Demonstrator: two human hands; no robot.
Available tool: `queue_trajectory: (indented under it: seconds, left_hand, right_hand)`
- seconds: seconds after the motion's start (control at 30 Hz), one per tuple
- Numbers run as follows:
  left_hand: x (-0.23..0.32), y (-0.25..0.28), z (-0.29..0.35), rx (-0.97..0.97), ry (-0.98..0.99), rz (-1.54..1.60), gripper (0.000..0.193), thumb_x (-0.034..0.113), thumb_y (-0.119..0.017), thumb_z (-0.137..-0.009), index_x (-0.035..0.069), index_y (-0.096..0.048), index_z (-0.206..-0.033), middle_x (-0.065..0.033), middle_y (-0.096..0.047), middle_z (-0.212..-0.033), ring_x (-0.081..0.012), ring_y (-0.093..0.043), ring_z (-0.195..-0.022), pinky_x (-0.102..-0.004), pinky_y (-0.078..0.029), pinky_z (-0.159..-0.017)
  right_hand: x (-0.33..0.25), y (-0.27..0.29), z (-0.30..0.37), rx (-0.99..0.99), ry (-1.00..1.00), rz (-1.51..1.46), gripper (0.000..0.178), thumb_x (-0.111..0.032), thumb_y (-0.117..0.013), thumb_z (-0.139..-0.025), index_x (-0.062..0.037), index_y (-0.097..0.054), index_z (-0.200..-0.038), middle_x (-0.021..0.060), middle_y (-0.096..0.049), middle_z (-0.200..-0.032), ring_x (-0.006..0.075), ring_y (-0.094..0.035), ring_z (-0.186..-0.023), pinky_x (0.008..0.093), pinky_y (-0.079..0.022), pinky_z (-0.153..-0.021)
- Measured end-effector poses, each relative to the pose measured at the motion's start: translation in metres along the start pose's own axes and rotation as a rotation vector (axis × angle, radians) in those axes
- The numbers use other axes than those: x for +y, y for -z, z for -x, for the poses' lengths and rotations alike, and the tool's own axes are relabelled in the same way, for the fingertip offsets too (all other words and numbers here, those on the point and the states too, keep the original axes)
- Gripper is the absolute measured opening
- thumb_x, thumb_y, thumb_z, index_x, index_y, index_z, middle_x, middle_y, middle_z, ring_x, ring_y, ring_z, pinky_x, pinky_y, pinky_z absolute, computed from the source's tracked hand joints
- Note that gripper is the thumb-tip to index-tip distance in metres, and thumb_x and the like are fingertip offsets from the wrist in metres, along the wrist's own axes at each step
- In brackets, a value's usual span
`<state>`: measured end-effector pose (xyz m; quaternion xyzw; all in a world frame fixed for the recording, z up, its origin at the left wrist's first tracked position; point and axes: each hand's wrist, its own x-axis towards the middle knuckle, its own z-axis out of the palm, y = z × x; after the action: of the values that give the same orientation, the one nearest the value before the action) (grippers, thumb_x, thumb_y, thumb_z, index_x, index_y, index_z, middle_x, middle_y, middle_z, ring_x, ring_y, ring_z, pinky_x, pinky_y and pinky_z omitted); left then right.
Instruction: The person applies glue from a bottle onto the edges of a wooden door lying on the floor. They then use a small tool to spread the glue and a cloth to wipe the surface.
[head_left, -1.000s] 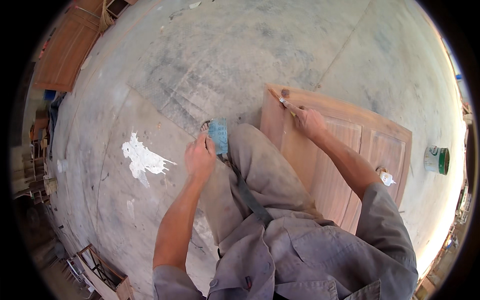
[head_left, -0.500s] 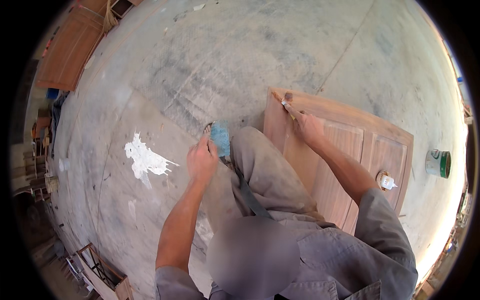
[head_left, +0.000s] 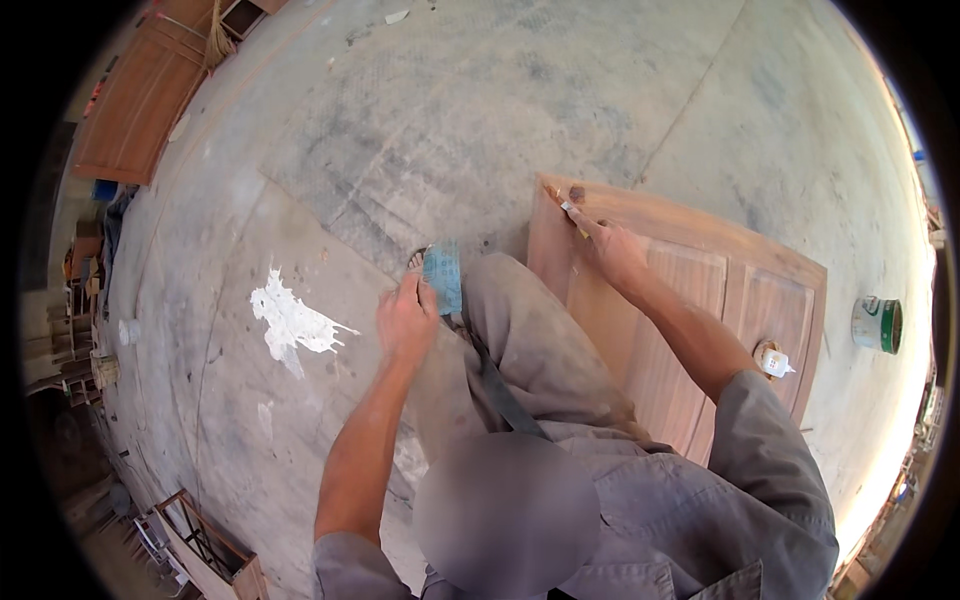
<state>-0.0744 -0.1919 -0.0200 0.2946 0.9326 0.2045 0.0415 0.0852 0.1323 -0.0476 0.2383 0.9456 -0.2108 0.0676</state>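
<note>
My left hand (head_left: 408, 315) is closed on a bluish sheet with faint print, which looks like sandpaper (head_left: 443, 280), held up beside my knee above the foot. Under my right hand (head_left: 615, 250) lies a brown wooden panel door (head_left: 690, 340). That hand grips a small putty knife (head_left: 568, 207), its forefinger stretched along the tool and a bit of yellow handle showing. The blade's tip touches the door near its far left corner, along an orange-brown streak. Close by the tip is a dark round knot (head_left: 577, 193).
A small white bottle (head_left: 777, 363) rests on a round lid on the door's right part. Beyond the door stands a green-and-white bucket (head_left: 877, 325). White spilled paint (head_left: 296, 315) marks the floor at left. Another wooden door (head_left: 140, 95) leans far left near a broom (head_left: 219, 40).
The putty knife and right hand have shifted very slightly at the door's corner. My left hand with the sandpaper has moved a touch to the right.
</note>
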Motion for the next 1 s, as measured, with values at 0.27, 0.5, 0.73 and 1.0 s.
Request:
queue_trajectory:
  seconds: [0.27,0.5,0.73,1.0]
  left_hand:
    - [0.004,-0.003,0.001,0.034,-0.004,0.023,0.017,0.017,-0.060,-0.097,0.007,-0.067,-0.109,-0.0218,-0.072,-0.085,-0.0427,-0.065,-0.081,-0.0543,-0.051,-0.076]
    - [0.005,-0.004,-0.003,0.041,0.007,0.049,0.014,0.017,-0.060,-0.097,0.007,-0.066,-0.105,-0.0225,-0.071,-0.084,-0.0428,-0.065,-0.080,-0.0547,-0.051,-0.076]
    - [0.000,0.001,0.001,0.004,0.044,0.049,0.016,0.019,-0.060,-0.097,0.007,-0.065,-0.106,-0.0217,-0.070,-0.081,-0.0425,-0.065,-0.082,-0.0553,-0.051,-0.077]
    - [-0.008,0.000,0.003,0.024,0.059,0.047,0.017,0.018,-0.060,-0.097,0.006,-0.065,-0.108,-0.0194,-0.071,-0.088,-0.0425,-0.065,-0.084,-0.0548,-0.051,-0.078]
  right_hand:
    - [0.000,-0.011,-0.024,0.111,0.028,-0.034,0.057,-0.009,-0.056,-0.095,-0.0265,-0.056,-0.150,0.0241,-0.072,-0.098,0.0438,-0.069,-0.087,0.0531,-0.054,-0.076]
    - [-0.017,-0.006,-0.041,0.096,-0.058,-0.056,0.059,-0.005,-0.056,-0.093,-0.0262,-0.057,-0.149,0.0230,-0.073,-0.096,0.0438,-0.069,-0.085,0.0538,-0.054,-0.075]
    - [-0.005,-0.021,-0.021,0.109,0.011,-0.003,0.057,-0.009,-0.053,-0.097,-0.0273,-0.053,-0.152,0.0241,-0.072,-0.089,0.0445,-0.070,-0.081,0.0544,-0.055,-0.073]
    - [0.013,-0.019,0.003,0.169,0.095,-0.038,0.062,-0.007,-0.058,-0.093,-0.0276,-0.054,-0.152,0.0234,-0.072,-0.101,0.0422,-0.070,-0.088,0.0533,-0.055,-0.074]
